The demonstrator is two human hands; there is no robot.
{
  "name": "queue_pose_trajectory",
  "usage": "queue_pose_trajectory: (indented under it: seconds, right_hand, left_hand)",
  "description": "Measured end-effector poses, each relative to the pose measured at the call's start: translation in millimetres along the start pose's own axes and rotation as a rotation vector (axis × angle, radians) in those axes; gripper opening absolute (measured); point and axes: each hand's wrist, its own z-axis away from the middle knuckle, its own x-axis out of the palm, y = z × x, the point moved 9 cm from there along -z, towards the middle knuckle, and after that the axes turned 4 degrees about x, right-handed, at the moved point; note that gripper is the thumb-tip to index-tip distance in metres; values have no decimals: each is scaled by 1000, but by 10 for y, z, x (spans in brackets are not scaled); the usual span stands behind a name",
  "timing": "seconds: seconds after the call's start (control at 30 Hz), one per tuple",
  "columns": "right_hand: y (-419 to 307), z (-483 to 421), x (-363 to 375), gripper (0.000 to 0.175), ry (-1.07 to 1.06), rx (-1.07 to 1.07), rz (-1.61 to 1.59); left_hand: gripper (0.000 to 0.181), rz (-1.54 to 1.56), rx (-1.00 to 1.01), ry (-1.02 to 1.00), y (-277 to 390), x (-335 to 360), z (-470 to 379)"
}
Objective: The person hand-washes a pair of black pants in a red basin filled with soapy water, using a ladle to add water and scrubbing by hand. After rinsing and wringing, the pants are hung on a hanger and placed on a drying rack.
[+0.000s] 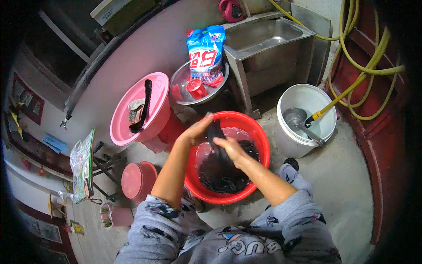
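A round red plastic basin (262, 148) stands on the floor in front of me, with water and wet black cloth (224, 176) in it. Over its far left part, my left hand (199, 128) is at one side of a raised fold of the cloth, palm and fingers against it. My right hand (230, 150) grips the same fold from the right, thumb on top. The fold hangs down into the rest of the cloth in the water. The fingertips of both hands are partly hidden by the cloth.
Right of the basin stands a white bucket (290, 145) holding a metal ladle (296, 120) and a yellow hose (343, 95) end. Behind are a pink basin (158, 99), a metal bowl (176, 74) with a detergent bag (205, 49), and a steel sink (242, 54). A pink stool (132, 181) sits left.
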Motion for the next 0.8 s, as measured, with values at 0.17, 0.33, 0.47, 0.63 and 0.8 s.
queue_pose_trajectory:
  seconds: [0.17,0.33,0.47,0.63,0.8]
  right_hand:
    - [-285,195,302,30,-243,123,-479]
    - [-253,217,336,32,-279,99,-696]
    - [-317,322,469,33,-357,164,-794]
    - [-380,468,564,37,-282,243,-779]
    - [-501,444,631,38,-336,176,-523]
  left_hand:
    - [85,474,167,144,23,-181,99]
    - [96,925,594,-325,554,603,189]
    - [78,893,886,-568,842,552,436]
    - [34,511,811,-558,1082,586,519]
    - [27,213,255,-182,1047,611,330]
